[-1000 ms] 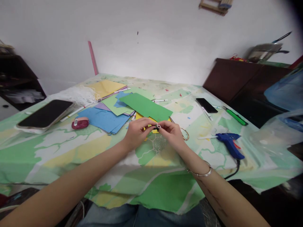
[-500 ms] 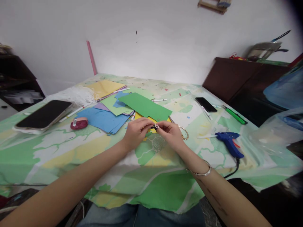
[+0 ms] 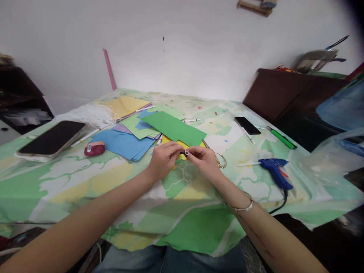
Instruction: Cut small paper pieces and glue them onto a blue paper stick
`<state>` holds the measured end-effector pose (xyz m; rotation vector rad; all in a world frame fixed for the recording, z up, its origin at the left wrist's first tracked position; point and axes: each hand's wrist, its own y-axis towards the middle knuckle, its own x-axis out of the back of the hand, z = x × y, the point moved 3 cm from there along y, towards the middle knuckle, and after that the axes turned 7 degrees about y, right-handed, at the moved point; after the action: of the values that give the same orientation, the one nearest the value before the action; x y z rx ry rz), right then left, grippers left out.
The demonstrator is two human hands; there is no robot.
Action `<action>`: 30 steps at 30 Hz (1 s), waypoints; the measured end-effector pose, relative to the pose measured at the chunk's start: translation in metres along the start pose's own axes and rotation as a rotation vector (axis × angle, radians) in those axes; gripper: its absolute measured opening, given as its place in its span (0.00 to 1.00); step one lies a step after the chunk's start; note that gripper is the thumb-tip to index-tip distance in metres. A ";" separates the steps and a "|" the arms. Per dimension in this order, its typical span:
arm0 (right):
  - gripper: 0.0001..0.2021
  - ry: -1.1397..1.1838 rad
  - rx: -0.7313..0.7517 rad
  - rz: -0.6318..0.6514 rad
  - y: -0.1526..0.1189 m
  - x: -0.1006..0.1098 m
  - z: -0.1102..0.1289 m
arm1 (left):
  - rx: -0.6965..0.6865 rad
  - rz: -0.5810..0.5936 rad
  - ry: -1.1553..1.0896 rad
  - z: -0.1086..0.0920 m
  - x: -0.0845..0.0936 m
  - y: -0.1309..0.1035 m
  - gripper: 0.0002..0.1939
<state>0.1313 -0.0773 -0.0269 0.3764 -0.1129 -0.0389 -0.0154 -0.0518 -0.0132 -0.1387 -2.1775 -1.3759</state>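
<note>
My left hand [image 3: 164, 159] and my right hand [image 3: 205, 161] meet over the near middle of the table, both with pinched fingers. Between the fingertips is a small black piece [image 3: 183, 153], its kind too small to tell, held by my left hand. A small white curled strip [image 3: 187, 152], paper or string, shows at my right fingertips. Just beyond the hands lie a green paper sheet [image 3: 174, 128] and some yellow paper [image 3: 170, 141]. Gold-handled scissors [image 3: 221, 160] rest beside my right hand, partly hidden by it.
Blue paper [image 3: 126, 143], a maroon-and-pink object [image 3: 94, 148] and a large phone [image 3: 52, 138] lie to the left. On the right are a blue glue gun [image 3: 275, 172] with a cord, a smaller phone [image 3: 247, 125], a green cutter [image 3: 282, 138] and a plastic bag [image 3: 332, 155].
Both hands stay in almost the same place. The black piece shows slightly more between the fingertips. Nothing else on the table has moved.
</note>
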 end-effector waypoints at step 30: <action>0.12 0.180 0.001 0.020 0.019 0.008 0.017 | 0.409 0.125 -0.409 0.008 -0.007 0.000 0.08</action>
<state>0.1374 -0.0662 -0.0033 0.3776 0.0615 0.0152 -0.0122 -0.0431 -0.0191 -0.4224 -2.6865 -0.8624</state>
